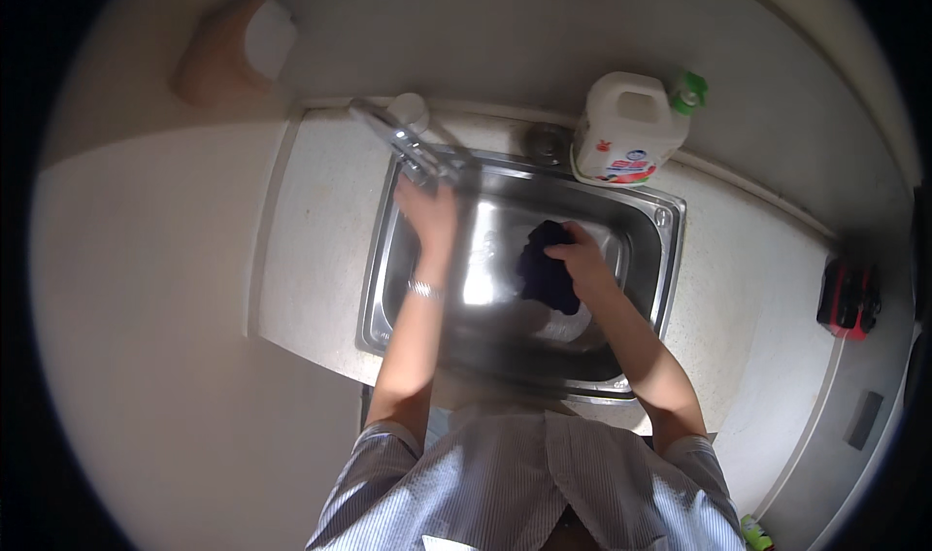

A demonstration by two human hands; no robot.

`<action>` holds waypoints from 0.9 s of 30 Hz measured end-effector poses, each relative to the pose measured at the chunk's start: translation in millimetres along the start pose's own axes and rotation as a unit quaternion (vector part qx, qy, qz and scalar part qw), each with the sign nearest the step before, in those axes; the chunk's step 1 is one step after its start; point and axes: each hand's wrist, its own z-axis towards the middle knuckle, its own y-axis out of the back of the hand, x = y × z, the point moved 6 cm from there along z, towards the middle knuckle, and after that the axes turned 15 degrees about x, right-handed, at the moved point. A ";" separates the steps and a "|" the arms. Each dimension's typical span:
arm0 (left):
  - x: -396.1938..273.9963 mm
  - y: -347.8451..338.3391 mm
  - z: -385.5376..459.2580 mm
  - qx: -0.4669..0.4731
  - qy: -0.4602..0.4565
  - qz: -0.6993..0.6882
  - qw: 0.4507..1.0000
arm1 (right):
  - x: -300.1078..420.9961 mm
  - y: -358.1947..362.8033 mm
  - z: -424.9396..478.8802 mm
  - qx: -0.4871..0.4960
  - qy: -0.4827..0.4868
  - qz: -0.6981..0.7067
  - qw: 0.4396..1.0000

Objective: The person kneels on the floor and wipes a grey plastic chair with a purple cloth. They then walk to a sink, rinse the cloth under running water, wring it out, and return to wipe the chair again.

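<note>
At the sink's back left corner, my left hand is at the chrome faucet, its fingers around the lower part and partly hidden. That wrist wears a silver bracelet. My right hand grips a bunched dark cloth between thumb and fingers, over the right half of the basin. The cloth hangs down towards the sink floor; whether it touches the metal I cannot tell. Beneath both hands is the stainless steel sink, with a bright light reflection on its floor. No water stream can be made out.
A large white detergent jug with a green pump stands behind the sink's right rear edge. Left of it are a dark round item and a white cup-like container. A black-and-red object sits far right. The pale counter surrounds the sink.
</note>
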 end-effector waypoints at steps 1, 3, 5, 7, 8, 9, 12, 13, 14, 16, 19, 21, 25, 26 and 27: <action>30.6 4.5 25.7 0.034 0.032 -0.014 0.999 | -6.7 -15.8 11.1 0.003 0.011 -0.101 0.995; 39.2 4.4 45.0 0.052 0.073 -0.030 0.996 | -14.3 -33.2 25.5 0.001 0.003 -0.168 0.986; 56.5 8.6 60.6 0.069 0.078 0.078 0.991 | -7.1 -55.1 33.9 0.007 -0.015 -0.186 0.982; 99.2 13.1 70.5 0.009 0.081 -0.117 0.990 | -5.8 -69.7 46.8 0.004 -0.008 -0.162 0.987; 109.9 -8.9 58.7 0.081 0.155 -0.335 0.926 | -7.0 -63.1 53.2 -0.012 -0.007 -0.151 0.988; 114.0 -13.8 52.7 0.097 0.141 -0.382 0.908 | -5.2 -62.2 59.4 -0.023 0.011 -0.113 0.993; 138.1 -18.5 35.6 0.161 0.089 -0.370 0.911 | 2.7 -77.6 65.7 -0.035 0.039 -0.009 0.999; 161.5 -18.7 26.9 0.191 0.059 -0.263 0.944 | 6.0 -93.1 67.6 -0.013 0.051 0.013 0.999; 164.3 -32.4 13.7 0.225 0.081 -0.235 0.942 | 6.9 -90.3 70.9 -0.009 0.062 0.035 0.997; 149.1 -59.1 -24.8 0.288 0.174 -0.247 0.909 | -1.9 -81.1 76.1 0.002 0.064 0.075 0.995; 142.6 -72.4 -57.1 0.333 0.195 -0.387 0.838 | -10.7 -79.5 80.1 0.024 0.045 0.094 0.994; 146.1 -70.3 -60.0 0.339 0.166 -0.403 0.834 | -15.2 -81.4 74.6 0.016 0.019 0.072 0.997; 146.9 -64.1 -56.3 0.343 0.172 -0.284 0.879 | -20.2 -74.7 69.6 0.027 0.004 0.145 0.989; 147.7 -62.7 -55.3 0.343 0.178 -0.259 0.885 | -21.3 -76.5 68.6 0.031 0.005 0.156 0.987; 154.4 -66.1 -55.8 0.358 0.175 -0.288 0.871 | -19.1 -81.7 68.9 0.041 0.007 0.170 0.985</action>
